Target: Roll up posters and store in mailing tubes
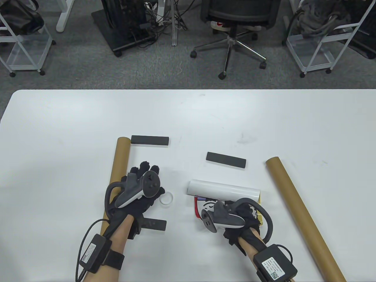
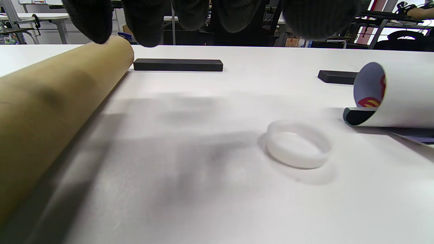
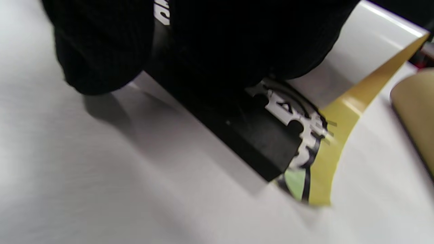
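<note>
Spanning most of the table view: white matte tabletop (image 1: 73,123) with rounded far corners, faintly scuffed and marked. Backing onto grey carpet: black office chair on a chrome star base (image 1: 235,29), white wire trolleys (image 1: 23,44) at both sides, a tangle of cables.

Lying partly rolled near the front edge: white-backed glossy poster (image 1: 223,190), printed side showing yellow border, black, red and green artwork. Writing on it showing only as white fragments in the right wrist view, not readable.

Pressing down on the poster's flat printed part: right hand (image 1: 232,220); how far its fingers are curled, cannot tell.

Hovering over the table beside the left brown cardboard mailing tube (image 1: 119,170): left hand (image 1: 138,188), fingers relaxed, holding nothing.

Lying just right of that hand: translucent white plastic ring (image 1: 166,199). Angling along the right side: second brown cardboard tube (image 1: 302,214). Resting flat, apart: three dark grey rectangular bars (image 1: 149,140).

Labels on black wrist boxes (image 1: 274,264): too small to read.
</note>
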### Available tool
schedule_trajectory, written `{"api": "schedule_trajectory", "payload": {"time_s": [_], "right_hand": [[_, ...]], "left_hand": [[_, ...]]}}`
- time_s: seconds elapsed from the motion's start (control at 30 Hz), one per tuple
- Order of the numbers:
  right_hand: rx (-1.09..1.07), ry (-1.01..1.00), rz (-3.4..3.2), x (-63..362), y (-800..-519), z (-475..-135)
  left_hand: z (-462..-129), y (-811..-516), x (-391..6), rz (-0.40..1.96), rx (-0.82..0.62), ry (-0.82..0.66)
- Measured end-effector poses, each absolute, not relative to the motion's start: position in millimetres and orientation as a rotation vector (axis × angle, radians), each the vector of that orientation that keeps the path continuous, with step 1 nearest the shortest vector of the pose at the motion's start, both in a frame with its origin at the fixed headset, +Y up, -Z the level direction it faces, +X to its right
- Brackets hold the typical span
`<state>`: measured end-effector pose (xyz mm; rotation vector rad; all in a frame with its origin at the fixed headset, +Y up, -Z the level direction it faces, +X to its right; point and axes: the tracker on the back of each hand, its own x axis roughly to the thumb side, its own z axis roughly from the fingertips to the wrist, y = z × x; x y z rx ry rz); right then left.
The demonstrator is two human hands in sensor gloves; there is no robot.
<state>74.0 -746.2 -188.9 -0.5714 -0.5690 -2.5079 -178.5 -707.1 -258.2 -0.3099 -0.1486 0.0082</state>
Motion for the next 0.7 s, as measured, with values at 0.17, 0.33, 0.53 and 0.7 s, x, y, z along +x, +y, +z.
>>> {"api": "schedule_trajectory", "payload": {"time_s": [0.17, 0.33, 0.53, 0.7], "right_hand": [[-0.615, -0.484, -2.563, 74, -743, -192], [-0.640, -0.479, -2.559, 75, -740, -196], [-0.608, -0.471, -2.599, 75, -717, -203], [-0.573, -0.485, -2.608, 76, -696, -208]], "left_hand": [[-258, -708, -179, 0.004, -0.316, -0.147], [-257, -705, -176, 0.001, -0.296, -0.153], [-257, -704, -177, -0.009, -0.294, -0.151], [-257, -704, -176, -0.011, -0.294, -0.153]]}}
